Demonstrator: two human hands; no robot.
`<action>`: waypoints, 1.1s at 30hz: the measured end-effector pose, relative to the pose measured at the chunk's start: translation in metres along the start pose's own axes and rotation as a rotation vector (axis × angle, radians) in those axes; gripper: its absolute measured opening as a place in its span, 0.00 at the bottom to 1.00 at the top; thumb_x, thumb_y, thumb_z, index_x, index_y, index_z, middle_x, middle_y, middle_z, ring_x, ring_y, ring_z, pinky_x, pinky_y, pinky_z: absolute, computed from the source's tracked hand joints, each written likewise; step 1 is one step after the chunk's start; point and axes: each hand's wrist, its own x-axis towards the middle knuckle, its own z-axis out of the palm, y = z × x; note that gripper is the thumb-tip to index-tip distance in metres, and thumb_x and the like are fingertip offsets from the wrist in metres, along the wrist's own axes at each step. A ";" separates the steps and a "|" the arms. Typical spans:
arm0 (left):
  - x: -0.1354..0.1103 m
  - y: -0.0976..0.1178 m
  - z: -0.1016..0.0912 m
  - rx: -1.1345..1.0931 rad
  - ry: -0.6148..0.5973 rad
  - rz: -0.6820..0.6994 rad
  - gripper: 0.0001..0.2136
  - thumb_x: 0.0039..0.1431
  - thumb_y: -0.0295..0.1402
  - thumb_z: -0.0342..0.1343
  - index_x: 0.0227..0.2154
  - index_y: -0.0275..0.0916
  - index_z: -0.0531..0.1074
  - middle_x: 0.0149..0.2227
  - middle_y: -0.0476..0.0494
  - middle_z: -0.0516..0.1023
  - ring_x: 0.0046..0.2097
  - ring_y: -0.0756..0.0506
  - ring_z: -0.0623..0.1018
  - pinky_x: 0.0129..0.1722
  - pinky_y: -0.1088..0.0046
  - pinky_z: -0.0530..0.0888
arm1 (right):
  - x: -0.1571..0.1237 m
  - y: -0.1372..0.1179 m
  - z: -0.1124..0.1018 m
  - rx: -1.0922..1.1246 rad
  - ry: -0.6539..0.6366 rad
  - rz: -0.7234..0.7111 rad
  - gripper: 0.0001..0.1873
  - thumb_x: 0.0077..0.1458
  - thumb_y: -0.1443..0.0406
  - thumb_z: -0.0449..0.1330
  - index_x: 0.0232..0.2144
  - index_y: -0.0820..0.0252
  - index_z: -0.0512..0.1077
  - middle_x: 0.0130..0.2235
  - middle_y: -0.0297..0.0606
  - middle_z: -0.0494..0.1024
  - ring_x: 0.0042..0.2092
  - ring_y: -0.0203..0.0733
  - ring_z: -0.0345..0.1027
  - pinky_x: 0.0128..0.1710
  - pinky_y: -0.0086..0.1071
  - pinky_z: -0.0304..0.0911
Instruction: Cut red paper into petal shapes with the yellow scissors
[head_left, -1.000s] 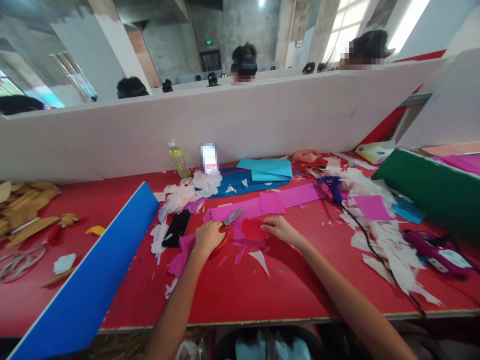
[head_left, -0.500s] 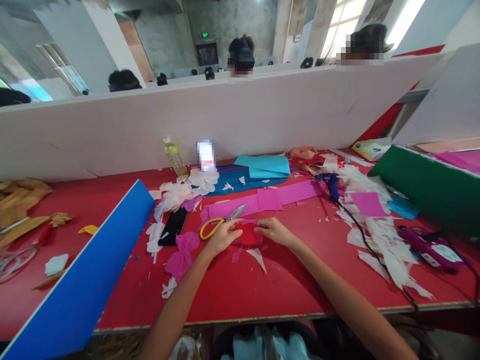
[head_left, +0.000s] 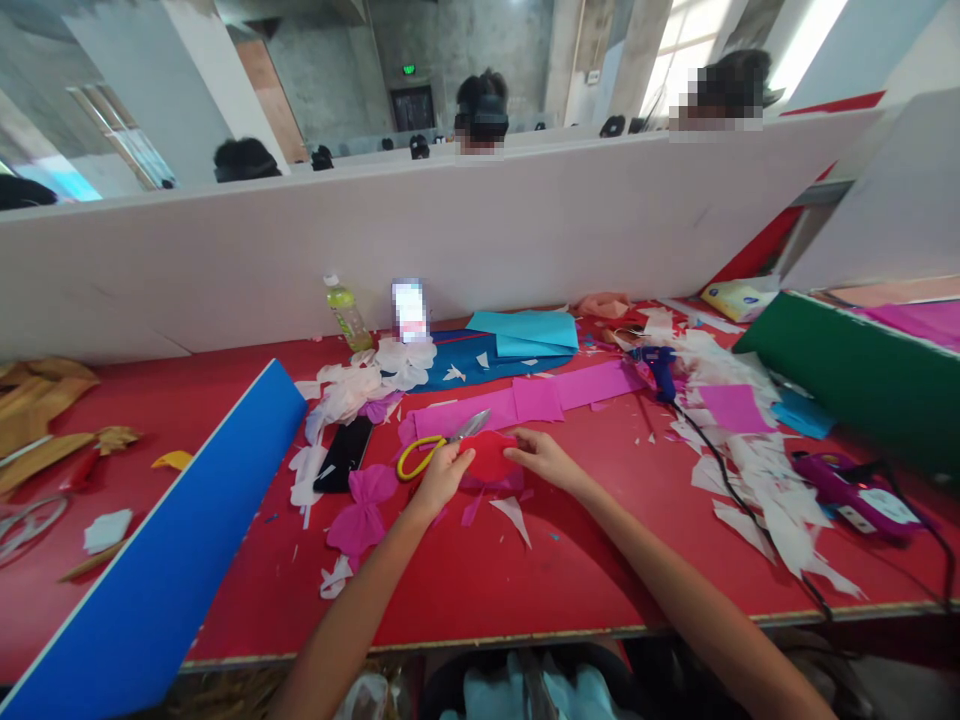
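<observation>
Between my two hands is a flat red paper piece (head_left: 489, 460) with a rounded outline. My left hand (head_left: 447, 472) pinches its left edge, and my right hand (head_left: 541, 458) pinches its right edge. Yellow-handled scissors (head_left: 420, 455) lie just left of my left hand, their blades pointing up and right. Below the red piece, magenta scraps and a white paper scrap (head_left: 512, 522) rest on the red table (head_left: 570, 580). A pink gathered paper bow (head_left: 363, 512) lies left of my left forearm. Behind my hands stretches a long pink paper strip (head_left: 480, 410).
A black phone (head_left: 343, 455), a bottle (head_left: 348, 315) and a lit phone (head_left: 410, 310) stand or lie at the left back. A blue glue gun (head_left: 660, 372) with its cord is right. Blue (head_left: 180, 540) and green (head_left: 847, 385) panels flank the space; people sit beyond the white partition (head_left: 420, 230).
The red piece has been lifted and tilted, so more of its face shows. My hands still grip its two sides and have barely shifted.
</observation>
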 end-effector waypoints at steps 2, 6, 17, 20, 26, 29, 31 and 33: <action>0.001 -0.005 0.002 -0.027 0.078 -0.026 0.19 0.52 0.46 0.50 0.35 0.33 0.72 0.29 0.45 0.77 0.35 0.45 0.75 0.35 0.70 0.71 | 0.000 -0.002 0.004 0.126 0.003 0.013 0.19 0.48 0.56 0.58 0.39 0.63 0.68 0.36 0.38 0.74 0.36 0.40 0.66 0.36 0.32 0.60; 0.001 -0.009 0.009 -0.312 0.074 0.015 0.20 0.49 0.46 0.53 0.37 0.32 0.70 0.32 0.43 0.77 0.35 0.45 0.76 0.36 0.69 0.71 | -0.001 -0.003 0.009 0.281 -0.045 0.044 0.18 0.48 0.55 0.58 0.35 0.64 0.70 0.35 0.39 0.75 0.36 0.40 0.67 0.40 0.33 0.61; -0.002 -0.003 0.016 -0.433 0.076 -0.017 0.19 0.46 0.44 0.56 0.35 0.32 0.71 0.33 0.43 0.77 0.36 0.45 0.77 0.38 0.68 0.72 | -0.001 -0.004 0.010 0.300 0.005 0.020 0.15 0.49 0.55 0.56 0.24 0.63 0.70 0.23 0.34 0.73 0.29 0.37 0.67 0.33 0.30 0.61; 0.002 -0.006 0.009 -0.363 0.090 0.035 0.17 0.48 0.41 0.55 0.35 0.33 0.71 0.34 0.42 0.77 0.36 0.45 0.77 0.39 0.68 0.72 | 0.001 0.004 0.007 0.238 0.045 0.004 0.15 0.50 0.55 0.55 0.25 0.63 0.70 0.24 0.34 0.73 0.28 0.37 0.67 0.31 0.29 0.61; 0.007 0.000 -0.033 0.449 0.213 0.076 0.15 0.58 0.35 0.42 0.40 0.36 0.69 0.38 0.40 0.77 0.40 0.45 0.76 0.41 0.69 0.71 | 0.006 0.020 -0.008 0.025 0.162 0.002 0.15 0.51 0.57 0.53 0.22 0.62 0.67 0.23 0.34 0.73 0.26 0.37 0.65 0.27 0.28 0.58; 0.001 0.008 -0.048 1.122 0.118 -0.016 0.14 0.58 0.36 0.43 0.41 0.40 0.70 0.42 0.39 0.75 0.44 0.40 0.74 0.42 0.63 0.69 | 0.006 0.017 -0.012 -0.049 0.181 0.010 0.14 0.51 0.58 0.52 0.22 0.62 0.67 0.22 0.34 0.72 0.25 0.37 0.65 0.26 0.28 0.57; -0.004 0.014 -0.050 1.288 0.041 -0.065 0.16 0.56 0.39 0.45 0.45 0.41 0.67 0.45 0.37 0.73 0.46 0.38 0.73 0.40 0.62 0.70 | 0.005 0.015 -0.012 -0.067 0.175 0.005 0.14 0.51 0.59 0.51 0.21 0.62 0.66 0.22 0.34 0.73 0.25 0.38 0.65 0.26 0.28 0.57; -0.007 0.018 -0.047 1.333 -0.014 -0.085 0.20 0.54 0.41 0.47 0.49 0.40 0.64 0.47 0.36 0.71 0.48 0.38 0.72 0.40 0.62 0.70 | 0.005 0.013 -0.012 -0.075 0.172 0.002 0.14 0.51 0.59 0.51 0.21 0.62 0.66 0.22 0.34 0.73 0.25 0.38 0.65 0.26 0.28 0.57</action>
